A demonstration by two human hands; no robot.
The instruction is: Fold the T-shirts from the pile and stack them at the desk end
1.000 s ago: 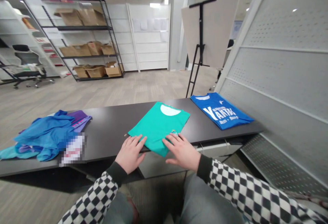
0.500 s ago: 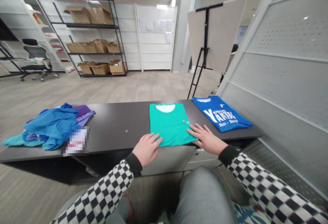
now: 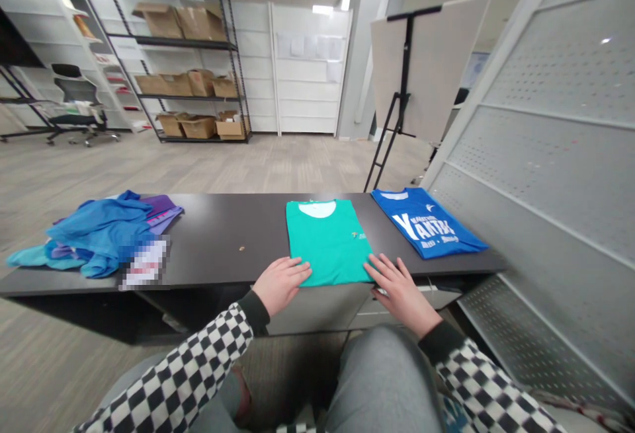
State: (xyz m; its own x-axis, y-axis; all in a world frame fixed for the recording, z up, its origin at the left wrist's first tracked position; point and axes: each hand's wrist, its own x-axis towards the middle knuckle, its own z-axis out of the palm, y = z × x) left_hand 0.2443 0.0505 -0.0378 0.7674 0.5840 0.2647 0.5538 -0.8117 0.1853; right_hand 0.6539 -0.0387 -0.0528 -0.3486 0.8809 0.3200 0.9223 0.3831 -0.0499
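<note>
A green T-shirt [image 3: 327, 241], folded into a neat rectangle with its white neckline at the far side, lies at the front edge of the dark table. My left hand [image 3: 282, 284] rests on its near left corner with fingers stretched out flat. At the near right corner, my right hand [image 3: 399, 291] touches the shirt with spread fingers, its thumb below the table edge. To the right lies a folded blue T-shirt [image 3: 429, 225] with white lettering, apart from both hands.
A crumpled heap of blue clothes [image 3: 99, 235] lies on the left of the dark table [image 3: 213, 241], over purple folded cloth [image 3: 166, 211]. Behind the table stands an easel board [image 3: 426, 69]. A perforated grey panel [image 3: 560, 155] rises on the right; shelves with cardboard boxes [image 3: 198, 125] stand farther back.
My right hand has slid slightly down along the green T-shirt's right edge to its near corner. My left hand stays at the left corner. The view has shifted a little.
</note>
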